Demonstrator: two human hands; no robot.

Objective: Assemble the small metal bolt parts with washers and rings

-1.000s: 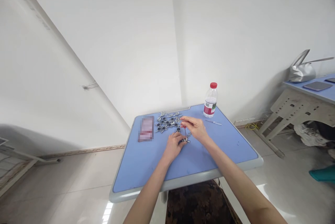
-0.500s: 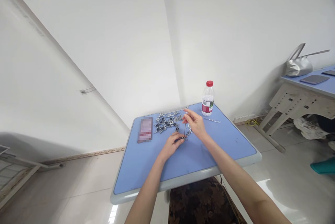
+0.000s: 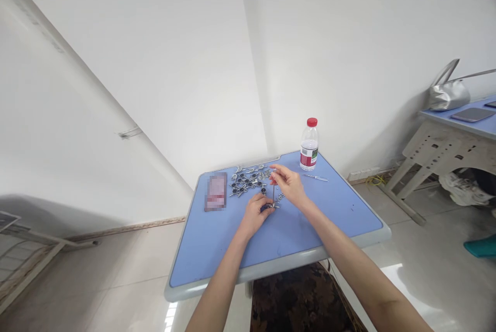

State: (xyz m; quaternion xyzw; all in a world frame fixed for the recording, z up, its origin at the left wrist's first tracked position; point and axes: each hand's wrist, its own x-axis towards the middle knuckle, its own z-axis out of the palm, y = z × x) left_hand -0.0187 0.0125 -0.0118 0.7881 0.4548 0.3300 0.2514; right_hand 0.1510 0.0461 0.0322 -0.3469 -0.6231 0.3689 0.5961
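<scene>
My right hand is closed around the red handle of a screwdriver, which stands upright with its thin shaft pointing down. At the shaft's tip, my left hand pinches a small metal fitting against the blue table. The fingers hide most of that fitting. Just behind my left hand lies a spread of metal parts with black round knobs. Small loose screws or nuts are scattered between my hands, too small to tell apart.
A water bottle with a red cap stands at the table's back right, with a thin clear-and-metal tool before it. A blurred flat phone-like item lies left. A second table carries a silver bag. The wall is close behind.
The view has shifted slightly. The right hand's fingers have changed their hold a little at the top of the screwdriver; the left hand stays on the fitting.
</scene>
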